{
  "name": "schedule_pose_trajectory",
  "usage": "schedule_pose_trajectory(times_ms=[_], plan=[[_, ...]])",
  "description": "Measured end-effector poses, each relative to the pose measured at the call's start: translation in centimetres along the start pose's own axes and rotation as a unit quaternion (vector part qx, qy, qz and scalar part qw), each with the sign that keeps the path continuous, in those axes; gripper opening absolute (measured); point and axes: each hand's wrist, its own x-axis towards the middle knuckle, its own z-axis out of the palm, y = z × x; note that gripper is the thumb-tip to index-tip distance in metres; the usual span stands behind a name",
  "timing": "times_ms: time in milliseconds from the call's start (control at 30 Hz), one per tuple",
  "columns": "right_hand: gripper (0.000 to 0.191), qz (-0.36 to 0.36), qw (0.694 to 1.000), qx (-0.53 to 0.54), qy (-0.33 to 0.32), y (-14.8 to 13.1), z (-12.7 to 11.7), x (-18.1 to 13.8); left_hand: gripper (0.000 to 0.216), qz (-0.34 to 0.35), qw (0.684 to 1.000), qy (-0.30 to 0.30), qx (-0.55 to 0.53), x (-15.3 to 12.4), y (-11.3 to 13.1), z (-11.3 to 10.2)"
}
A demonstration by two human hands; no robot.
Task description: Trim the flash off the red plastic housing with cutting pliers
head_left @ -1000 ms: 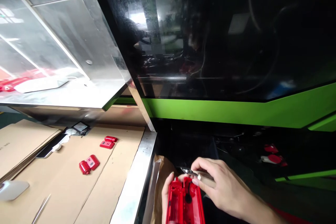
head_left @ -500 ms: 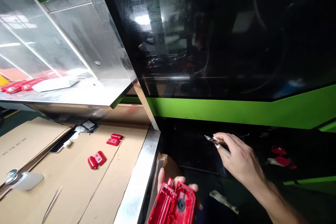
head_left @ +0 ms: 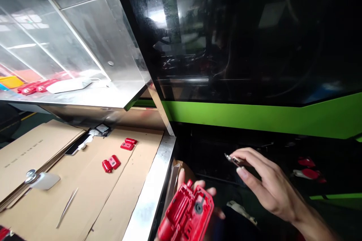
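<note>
The left hand [head_left: 195, 190] holds a red plastic housing [head_left: 186, 214], ribbed and hollow inside; the right hand [head_left: 266, 184] pinches a small metal tool [head_left: 232, 159].

left hand [head_left: 195, 190]: bottom centre of frame, mostly hidden, fingertips curled over what it grips | right hand [head_left: 266, 184]: lower right, palm down, forearm running to bottom right corner | thumb and forefinger pinched together toward frame centre, other fingers loosely spread
</note>
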Motion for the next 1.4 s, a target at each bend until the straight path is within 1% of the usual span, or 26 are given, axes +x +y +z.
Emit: schedule_pose_trajectory(times_ms=[67,167,233,267,333,400,533,600,667,767,900,1000,1100,1167,1300,1400], plan=[[0.030,-0.083,0.996,-0.016,-0.036,-1.4,-0.5,0.4,0.060,-0.028,0.999,-0.002,-0.020,0.1,0.0,0.2],[0.039,-0.210,0.970,-0.043,-0.110,-4.2,-0.5,1.4,0.075,-0.054,0.997,0.010,-0.053,0.2,0.4,0.3],[0.038,-0.261,0.950,-0.074,-0.153,-5.9,-0.1,2.2,0.080,-0.066,0.995,0.020,-0.069,0.3,0.7,0.3],[0.036,-0.278,0.942,-0.098,-0.164,-6.6,0.2,2.5,0.079,-0.070,0.994,0.024,-0.075,0.3,0.9,0.2],[0.033,-0.309,0.924,-0.149,-0.166,-7.7,0.8,3.0,0.071,-0.078,0.993,0.031,-0.082,0.3,0.8,-0.2],[0.031,-0.342,0.907,-0.192,-0.155,-8.2,1.4,3.4,0.063,-0.083,0.992,0.036,-0.086,0.3,0.5,-0.7],[0.020,-0.412,0.878,-0.218,-0.107,-8.5,2.1,3.6,0.061,-0.085,0.991,0.043,-0.095,0.2,-0.5,-1.9],[0.019,-0.425,0.874,-0.217,-0.095,-8.6,2.1,3.7,0.063,-0.079,0.991,0.045,-0.103,0.1,-0.7,-2.3],[0.021,-0.420,0.876,-0.216,-0.094,-8.7,2.1,3.7,0.062,-0.070,0.990,0.043,-0.116,0.0,-0.9,-2.5],[0.024,-0.415,0.880,-0.212,-0.096,-8.8,2.1,3.6,0.060,-0.058,0.988,0.036,-0.136,-0.2,-1.0,-2.2],[0.023,-0.414,0.880,-0.212,-0.097,-8.7,2.2,3.4,0.063,-0.057,0.987,0.030,-0.148,-0.4,-1.0,-1.6],[0.019,-0.410,0.880,-0.214,-0.108,-8.5,2.3,3.3,0.059,-0.074,0.983,0.019,-0.166,-0.4,-0.8,-1.6],[0.011,-0.404,0.879,-0.216,-0.133,-8.2,2.3,3.3,0.054,-0.102,0.976,0.006,-0.193,-0.3,-0.6,-1.5],[0.010,-0.403,0.879,-0.214,-0.139,-8.1,2.3,3.4,0.052,-0.115,0.970,0.003,-0.212,-0.4,-0.5,-1.1],[0.025,-0.421,0.873,-0.198,-0.148,-7.7,2.3,3.3,0.046,-0.154,0.949,-0.013,-0.274,-1.0,-0.2,1.0],[0.024,-0.408,0.874,-0.204,-0.166,-7.2,2.2,2.9,0.046,-0.189,0.909,-0.048,-0.367,-1.2,0.0,2.5]])
